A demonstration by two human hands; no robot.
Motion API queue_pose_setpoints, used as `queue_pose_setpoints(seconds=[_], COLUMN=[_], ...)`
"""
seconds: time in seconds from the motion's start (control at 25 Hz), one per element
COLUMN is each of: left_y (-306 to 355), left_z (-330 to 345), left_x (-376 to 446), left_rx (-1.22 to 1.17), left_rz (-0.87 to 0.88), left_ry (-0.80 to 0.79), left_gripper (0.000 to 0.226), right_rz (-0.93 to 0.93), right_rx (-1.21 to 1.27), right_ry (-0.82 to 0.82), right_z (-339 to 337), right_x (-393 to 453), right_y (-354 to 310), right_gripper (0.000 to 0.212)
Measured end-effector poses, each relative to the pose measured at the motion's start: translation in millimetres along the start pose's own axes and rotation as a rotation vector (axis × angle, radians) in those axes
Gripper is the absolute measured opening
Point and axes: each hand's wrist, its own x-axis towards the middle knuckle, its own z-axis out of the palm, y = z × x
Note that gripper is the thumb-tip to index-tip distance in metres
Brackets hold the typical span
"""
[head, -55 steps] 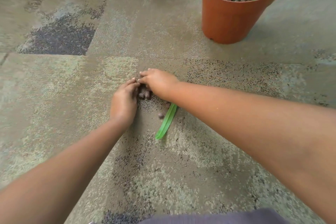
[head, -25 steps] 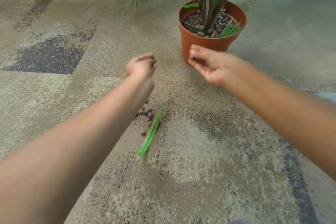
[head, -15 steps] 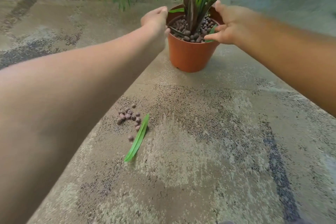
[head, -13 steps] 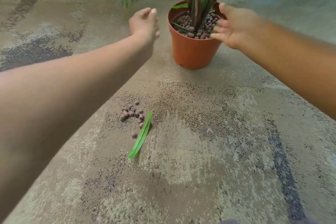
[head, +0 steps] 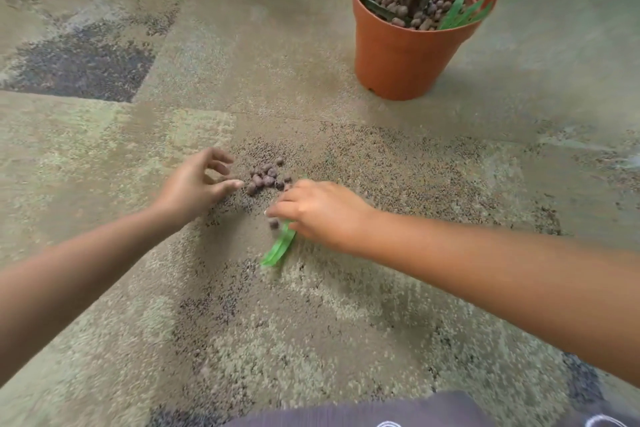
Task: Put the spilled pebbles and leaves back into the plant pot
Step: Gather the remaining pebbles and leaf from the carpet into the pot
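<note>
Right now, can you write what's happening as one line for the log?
left hand: open beside pebbles | right hand: over leaf, grip unclear | plant pot: upright | carpet: spill remains

Both hands (head: 197, 185) back from pot (head: 398, 55), seemingly empty, at pebbles (head: 266, 178).

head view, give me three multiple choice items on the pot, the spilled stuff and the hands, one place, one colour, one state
1. Where do the spilled pebbles lie?
A. on the carpet between the hands
B. inside a bucket
C. on a shelf

2. What colour is the plant pot?
A. blue
B. white
C. terracotta orange

3. How is the left hand?
A. a fist closed on a leaf
B. open, fingers spread beside the pebbles
C. resting inside the pot

Answers: 1 A, they sit on the carpet with the right hand on the other side. 2 C, its wall is orange. 3 B, fingers apart, nothing held.
</note>
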Motion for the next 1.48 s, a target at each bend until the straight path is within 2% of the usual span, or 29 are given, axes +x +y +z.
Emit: queue_pose_setpoints(seconds=[0.16,0.36,0.6,0.8,1.08,1.28,1.32,1.36,1.48], left_y=[6,9,6,6,3,8,9,9,10], left_z=[13,17,26,25,30,32,32,31,23], left_x=[8,21,26,28,26,23,23,22,10], left_rx=[0.073,0.342,0.233,0.319,0.349,0.443,0.407,0.264,-0.579], left_rz=[0.130,0.187,0.099,0.115,0.157,0.154,0.139,0.101,-0.140], left_ry=[-0.017,-0.141,0.009,-0.106,-0.008,-0.004,-0.007,-0.020,-0.118], left_gripper=[0.051,0.073,0.052,0.042,0.024,0.016,0.015,0.013,0.007], right_rz=[-0.047,-0.046,-0.128,-0.135,-0.027,0.011,0.013,0.018,0.070], right_rx=[-0.139,-0.058,-0.101,-0.149,-0.079,-0.194,-0.207,-0.198,-0.071], right_ry=[0.042,0.049,-0.001,-0.065,-0.124,-0.091,-0.078,-0.067,-0.033], right_z=[20,21,21,14,7,13,14,15,19], right_x=[-6,-10,-17,-7,2,4,3,2,-6], right_y=[0,-1,3,1,-5,-17,-18,-18,-15], right_gripper=[0.033,0.029,0.028,0.027,0.016,0.016,0.017,0.017,0.013])
